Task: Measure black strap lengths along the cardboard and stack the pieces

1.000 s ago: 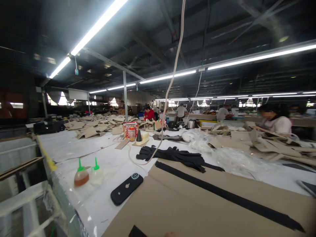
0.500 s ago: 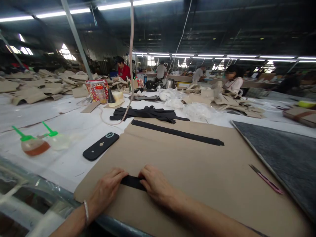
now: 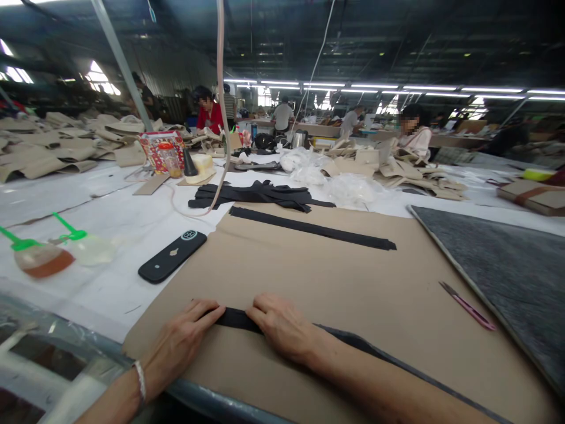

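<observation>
A long black fabric strip [image 3: 237, 318] lies on a sheet of tan material [image 3: 375, 294] near the front edge of the table. At its left end, my left hand [image 3: 188, 333] presses the strip with fingers held together. A short way to the right, my right hand [image 3: 282, 330] has its thumb and fingers closed on the same strip. Beyond my right wrist the strip runs on, wavy, along my forearm toward the lower right. Farther back on the sheet lies a flat stack of black strips [image 3: 313, 228].
A black phone [image 3: 172, 257] and two green-spouted bottles [image 3: 46, 259] are on the left. Pink-handled thread snips [image 3: 468, 306] lie right, beside a dark grey panel [image 3: 498, 271]. A loose heap of black strips [image 3: 260, 194] sits behind; a hose [image 3: 223, 100] hangs down. Co-workers sit farther back.
The strip's wavy length right of my right hand now shows along my forearm; before, it was mostly hidden. Both hands stay on the strip, and the view has shifted slightly.
</observation>
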Demonstrator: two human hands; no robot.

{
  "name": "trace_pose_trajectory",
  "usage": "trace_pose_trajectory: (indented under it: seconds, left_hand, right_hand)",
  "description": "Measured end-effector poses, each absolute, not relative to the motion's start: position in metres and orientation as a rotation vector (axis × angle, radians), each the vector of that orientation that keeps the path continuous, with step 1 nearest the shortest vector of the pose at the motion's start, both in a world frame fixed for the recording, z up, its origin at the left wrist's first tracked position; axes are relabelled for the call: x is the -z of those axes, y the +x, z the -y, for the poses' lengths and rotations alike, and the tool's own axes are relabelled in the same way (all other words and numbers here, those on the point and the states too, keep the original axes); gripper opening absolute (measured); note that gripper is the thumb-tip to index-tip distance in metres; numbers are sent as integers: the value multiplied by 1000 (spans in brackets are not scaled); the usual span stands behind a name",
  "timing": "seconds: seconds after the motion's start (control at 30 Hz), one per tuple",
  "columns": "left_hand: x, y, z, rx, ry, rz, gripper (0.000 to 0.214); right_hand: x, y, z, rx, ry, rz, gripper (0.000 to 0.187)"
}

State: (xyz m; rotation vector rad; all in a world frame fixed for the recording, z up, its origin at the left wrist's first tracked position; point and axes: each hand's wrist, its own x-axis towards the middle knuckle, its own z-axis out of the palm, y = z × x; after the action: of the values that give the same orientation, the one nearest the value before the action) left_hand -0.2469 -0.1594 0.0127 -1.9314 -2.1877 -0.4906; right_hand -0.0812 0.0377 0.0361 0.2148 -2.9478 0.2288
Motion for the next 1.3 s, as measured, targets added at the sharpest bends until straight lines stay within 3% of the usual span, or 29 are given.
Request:
trace_pose_trajectory:
  seconds: [0.73, 1.17, 1.3]
  left_hand:
    - [-43, -231, 145, -152, -2060, 2454, 71]
    - [-44, -231, 146, -176, -2010, 2436, 77]
    - [-42, -226, 135, 4, -1977, 2184, 63]
  right_hand:
    - [-46, -55, -44, -21, 324, 2950, 15]
    - [-56, -22, -58, -8, 274, 2960, 12]
    - [-54, -21, -58, -12, 279, 2956, 13]
